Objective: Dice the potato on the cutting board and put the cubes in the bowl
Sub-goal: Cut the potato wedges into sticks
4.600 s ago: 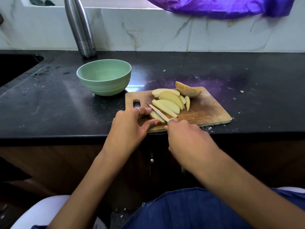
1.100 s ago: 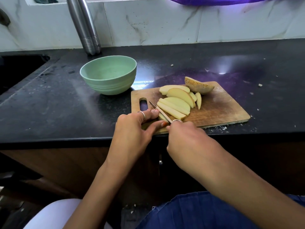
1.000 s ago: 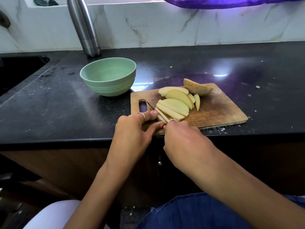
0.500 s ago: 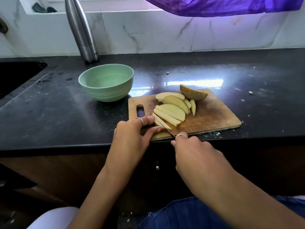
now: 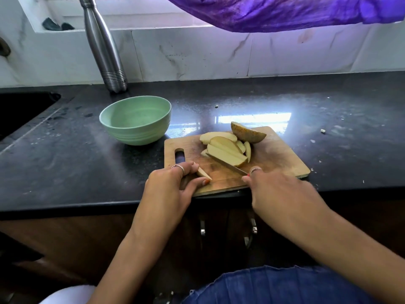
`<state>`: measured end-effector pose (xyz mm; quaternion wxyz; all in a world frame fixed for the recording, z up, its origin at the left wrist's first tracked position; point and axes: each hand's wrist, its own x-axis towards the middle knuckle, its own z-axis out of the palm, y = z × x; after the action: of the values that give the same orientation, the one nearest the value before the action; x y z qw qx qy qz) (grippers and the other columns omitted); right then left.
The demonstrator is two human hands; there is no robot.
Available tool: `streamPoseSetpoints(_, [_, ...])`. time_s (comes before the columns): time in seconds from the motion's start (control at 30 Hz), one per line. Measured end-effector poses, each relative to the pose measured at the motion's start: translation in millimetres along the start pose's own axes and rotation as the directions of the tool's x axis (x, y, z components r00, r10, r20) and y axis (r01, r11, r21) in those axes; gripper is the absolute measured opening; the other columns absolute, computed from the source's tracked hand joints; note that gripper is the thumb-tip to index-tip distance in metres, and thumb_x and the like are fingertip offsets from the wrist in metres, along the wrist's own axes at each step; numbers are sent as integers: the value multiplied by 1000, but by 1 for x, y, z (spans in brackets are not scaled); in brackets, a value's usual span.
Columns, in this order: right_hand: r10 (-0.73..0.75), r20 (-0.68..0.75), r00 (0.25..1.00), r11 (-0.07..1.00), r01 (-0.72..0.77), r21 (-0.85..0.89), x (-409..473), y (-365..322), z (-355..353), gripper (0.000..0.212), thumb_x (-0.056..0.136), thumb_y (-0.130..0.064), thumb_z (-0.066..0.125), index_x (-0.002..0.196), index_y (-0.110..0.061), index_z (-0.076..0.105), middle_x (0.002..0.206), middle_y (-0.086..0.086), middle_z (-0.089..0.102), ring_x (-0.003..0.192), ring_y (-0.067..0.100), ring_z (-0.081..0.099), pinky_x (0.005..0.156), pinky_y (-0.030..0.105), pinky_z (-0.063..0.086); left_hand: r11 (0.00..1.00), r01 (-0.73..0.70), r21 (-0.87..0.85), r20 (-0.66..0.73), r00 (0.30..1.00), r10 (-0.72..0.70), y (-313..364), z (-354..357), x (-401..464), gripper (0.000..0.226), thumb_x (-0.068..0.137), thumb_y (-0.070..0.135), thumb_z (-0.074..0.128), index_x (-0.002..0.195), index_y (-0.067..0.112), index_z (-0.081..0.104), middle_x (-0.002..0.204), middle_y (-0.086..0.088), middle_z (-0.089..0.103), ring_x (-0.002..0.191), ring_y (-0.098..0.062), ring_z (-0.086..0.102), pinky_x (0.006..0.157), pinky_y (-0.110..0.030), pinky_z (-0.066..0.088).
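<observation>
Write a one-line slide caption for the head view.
Left hand pinches a cut potato strip on the cutting board; right hand holds the knife against the wedges; green bowl empty.

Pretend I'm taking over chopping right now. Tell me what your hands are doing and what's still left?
Left hand: pinches one potato strip at the cutting board's near left corner.
Right hand: grips the knife, its blade lying beside the potato wedges.
The wedges sit piled mid-board, with a skin-on piece at the far edge.
Bowl: left of the board, no potato in it.
Done: potato cut into wedges.
Left: cut the wedges into cubes and move them into the bowl.
</observation>
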<state>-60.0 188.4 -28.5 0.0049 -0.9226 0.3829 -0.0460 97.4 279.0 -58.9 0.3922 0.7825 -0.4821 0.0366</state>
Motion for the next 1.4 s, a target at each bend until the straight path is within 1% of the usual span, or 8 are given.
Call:
streamPoseSetpoints(0.23, [49, 284, 958, 988, -88, 128, 18, 38, -20, 39, 98, -48, 27, 70, -24, 38, 73, -3, 45, 65, 12, 45, 67, 33, 38, 997, -59, 42, 74, 996, 56, 4, 2, 10, 23, 73, 38, 75, 89, 21, 69, 68, 14, 58, 68, -6, 56, 66, -18, 41])
streamPoseSetpoints(0.37, [47, 407, 912, 984, -112, 138, 21, 61, -32, 44, 95, -53, 31, 67, -21, 42, 67, -2, 45, 57, 8, 42, 56, 24, 33, 998, -68, 11, 24, 997, 68, 7, 8, 11, 22, 73, 35, 76, 89, 20, 70, 68, 28, 48, 74, 15, 51, 71, 1, 34])
streamPoseSetpoints(0.57, [43, 490, 871, 956, -178, 234, 18, 96, -42, 53, 87, -59, 34, 62, -16, 52, 39, -5, 48, 33, 6, 39, 46, 16, 34, 998, -64, 7, -28, 998, 64, 15, 18, 7, 21, 73, 30, 77, 87, 17, 71, 83, 19, 56, 77, -4, 54, 76, -9, 41])
streamPoseSetpoints(0.7, [-20, 382, 924, 926, -126, 355, 2, 101, -40, 50, 71, -69, 30, 67, -29, 59, 43, -3, 50, 38, 7, 40, 52, 26, 38, 998, -60, 7, -35, 998, 60, 16, 19, 3, 19, 75, 25, 76, 91, 15, 72, 88, 13, 62, 79, -1, 55, 79, -8, 41])
streamPoseSetpoints(0.93, [-60, -18, 998, 899, 62, 433, -37, 44, -8, 14, 93, -34, 41, 94, -28, 54, 52, -5, 48, 44, 11, 45, 50, 20, 37, 999, -34, -29, -46, 998, 33, 13, 13, -1, 18, 77, 18, 76, 95, 14, 74, 90, 10, 66, 77, 2, 56, 77, -2, 39])
streamPoseSetpoints(1.07, [-50, -124, 991, 885, 102, 455, -41, 12, 9, 48, 94, -33, 39, 140, -44, 31, 63, -13, 46, 62, 17, 61, 61, 33, 48, 997, -19, -69, -37, 999, 17, 14, 15, 2, 22, 77, 22, 76, 98, 19, 73, 85, 22, 56, 77, 13, 53, 72, 2, 35])
streamPoseSetpoints(1.23, [-45, -219, 975, 898, 135, 419, -36, -2, 19, 59, 89, -13, 57, 142, -31, 37, 59, -13, 45, 49, 16, 55, 44, 36, 48, 995, -38, -87, -37, 999, 35, 11, 17, 4, 14, 77, 20, 76, 90, 18, 75, 82, 21, 56, 73, 9, 53, 66, 1, 36])
streamPoseSetpoints(1.4, [-68, -245, 967, 919, 157, 362, -24, -12, 17, 57, 91, -16, 52, 142, -38, 35, 71, -7, 60, 61, 20, 61, 52, 34, 48, 990, -63, -127, -63, 996, 55, 8, 19, 4, 7, 75, 15, 77, 82, 14, 74, 78, 20, 56, 68, 11, 52, 63, 0, 36])
